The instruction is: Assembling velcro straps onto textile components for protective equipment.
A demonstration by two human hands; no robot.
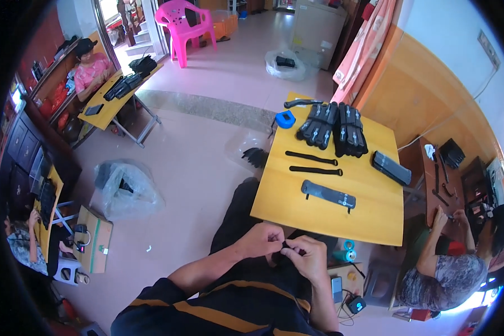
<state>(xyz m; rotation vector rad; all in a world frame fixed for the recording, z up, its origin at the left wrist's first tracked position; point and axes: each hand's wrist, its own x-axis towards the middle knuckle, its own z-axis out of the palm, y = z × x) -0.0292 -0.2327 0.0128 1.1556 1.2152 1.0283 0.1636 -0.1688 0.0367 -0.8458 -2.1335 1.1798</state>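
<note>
Just off the front edge of the yellow table [369, 228], my left hand [261, 239] and my right hand [308, 255] meet in front of my lap. Fingers and thumbs of both are pinched together on a small black piece [284, 245], mostly hidden, whose kind I cannot make out. On the table nearest my hands lies a flat dark grey strip [327, 194] with short black tabs at its ends. Beyond it, two black straps [313, 171] with looped ends lie side by side.
Banded bundles of black pieces [319, 126] stand at the table's far side, near a blue round tool [285, 119]. A dark stack [391, 168] lies at the right edge. Plastic bags [130, 190] sit on the floor. Other people work at tables left and right.
</note>
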